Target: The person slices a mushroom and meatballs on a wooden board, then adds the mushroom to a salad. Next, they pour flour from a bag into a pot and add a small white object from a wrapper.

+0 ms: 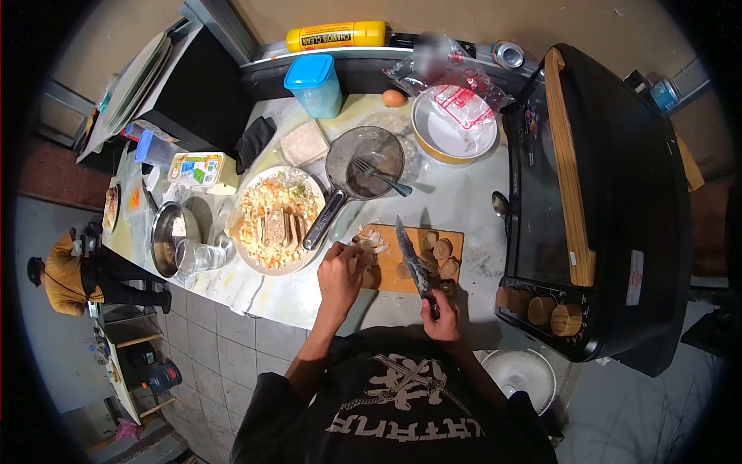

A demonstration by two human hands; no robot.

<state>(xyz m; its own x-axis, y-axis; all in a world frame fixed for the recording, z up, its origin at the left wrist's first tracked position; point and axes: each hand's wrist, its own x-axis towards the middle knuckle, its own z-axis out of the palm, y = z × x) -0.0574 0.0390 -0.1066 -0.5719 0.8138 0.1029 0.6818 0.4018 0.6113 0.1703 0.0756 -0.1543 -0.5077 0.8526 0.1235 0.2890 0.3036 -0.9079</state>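
Observation:
My right hand (440, 317) is closed round the handle of a knife (413, 259), whose smeared blade points away from me over the wooden cutting board (454, 267). Brown round slices (442, 249) lie to the right of the blade. At the left end of the board, my left hand (340, 278) has its fingers drawn together beside pale thin scraps (376, 241); what they pinch is too small to make out. Left of this hand, a plate (315, 189) holds chopped white and orange food with several brownish slices (280, 230) on top.
A pan (367, 147) with a fork (379, 176) in it has its handle resting over the plate. Behind are a blue-lidded container (313, 85), an egg (394, 98) and a round tin (437, 135). A black oven (610, 193) bounds the right. Another person (66, 274) stands far left.

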